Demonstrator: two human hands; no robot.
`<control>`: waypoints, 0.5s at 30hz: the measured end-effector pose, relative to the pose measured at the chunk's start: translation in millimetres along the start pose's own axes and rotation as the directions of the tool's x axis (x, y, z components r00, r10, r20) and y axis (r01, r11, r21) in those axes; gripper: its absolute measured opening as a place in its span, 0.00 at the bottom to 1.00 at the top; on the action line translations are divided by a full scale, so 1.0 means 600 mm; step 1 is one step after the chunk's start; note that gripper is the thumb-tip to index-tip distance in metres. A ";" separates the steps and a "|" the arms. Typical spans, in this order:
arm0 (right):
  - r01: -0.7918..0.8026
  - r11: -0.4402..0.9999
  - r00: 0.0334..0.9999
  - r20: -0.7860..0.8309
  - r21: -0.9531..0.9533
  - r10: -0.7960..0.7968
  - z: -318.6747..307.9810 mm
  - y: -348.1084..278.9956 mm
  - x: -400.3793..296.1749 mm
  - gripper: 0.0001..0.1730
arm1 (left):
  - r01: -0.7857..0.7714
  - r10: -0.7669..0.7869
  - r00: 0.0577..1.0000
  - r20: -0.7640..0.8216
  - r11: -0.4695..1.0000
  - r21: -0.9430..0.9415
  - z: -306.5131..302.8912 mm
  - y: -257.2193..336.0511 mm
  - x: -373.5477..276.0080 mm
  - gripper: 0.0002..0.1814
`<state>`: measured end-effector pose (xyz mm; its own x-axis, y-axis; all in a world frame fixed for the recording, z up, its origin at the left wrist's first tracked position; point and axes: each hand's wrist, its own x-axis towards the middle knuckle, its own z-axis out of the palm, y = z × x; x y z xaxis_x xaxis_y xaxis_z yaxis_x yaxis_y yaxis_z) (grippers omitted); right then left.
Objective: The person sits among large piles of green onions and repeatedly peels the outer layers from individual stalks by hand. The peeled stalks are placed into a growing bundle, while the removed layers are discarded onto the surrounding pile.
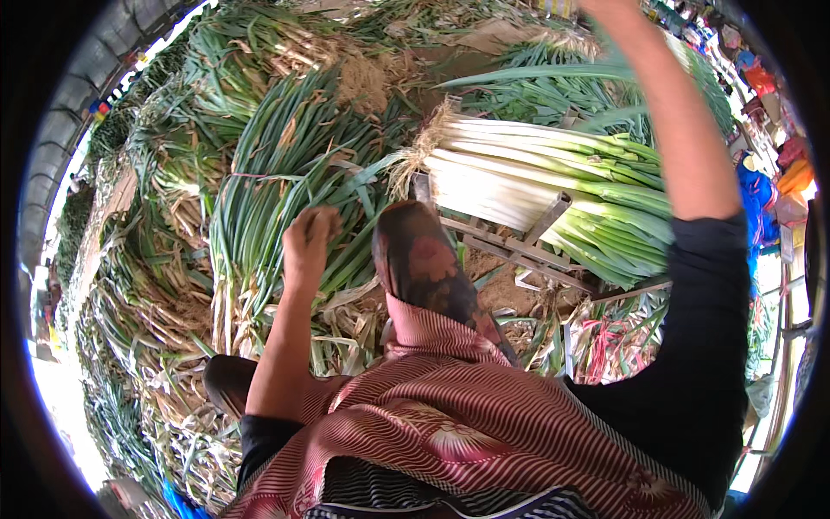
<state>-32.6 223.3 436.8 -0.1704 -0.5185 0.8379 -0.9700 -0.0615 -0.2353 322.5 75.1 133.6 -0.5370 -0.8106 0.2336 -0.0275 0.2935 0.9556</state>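
My left hand hovers over long green scallion leaves, its fingers curled and slightly blurred; nothing shows in its grasp. Just beyond it lies a leafy scallion bundle with a pinkish tie around it. To the right, a thick bundle of trimmed scallions, white stalks and roots toward the middle, rests on a metal rack. My right arm stretches forward past its leafy end. The right hand is mostly cut off by the top edge, so its grip is hidden. A long green leaf reaches toward that forearm.
Heaps of untrimmed scallions cover the ground on the left. Discarded dry leaves surround my legs. Red ties lie below the rack. More green bunches lie behind it. Colourful bags stand at the far right.
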 end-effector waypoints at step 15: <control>-0.015 0.787 0.278 0.754 -0.617 0.596 0.017 0.357 -0.422 0.32 | -0.396 -0.172 0.787 0.593 0.597 0.698 0.508 -0.130 0.208 0.26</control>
<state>-195.3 332.9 169.1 -0.4945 -0.8233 -0.2786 -0.8679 0.4853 0.1064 0.4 105.8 33.6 -0.9177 -0.3875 -0.0871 -0.3922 0.8495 0.3530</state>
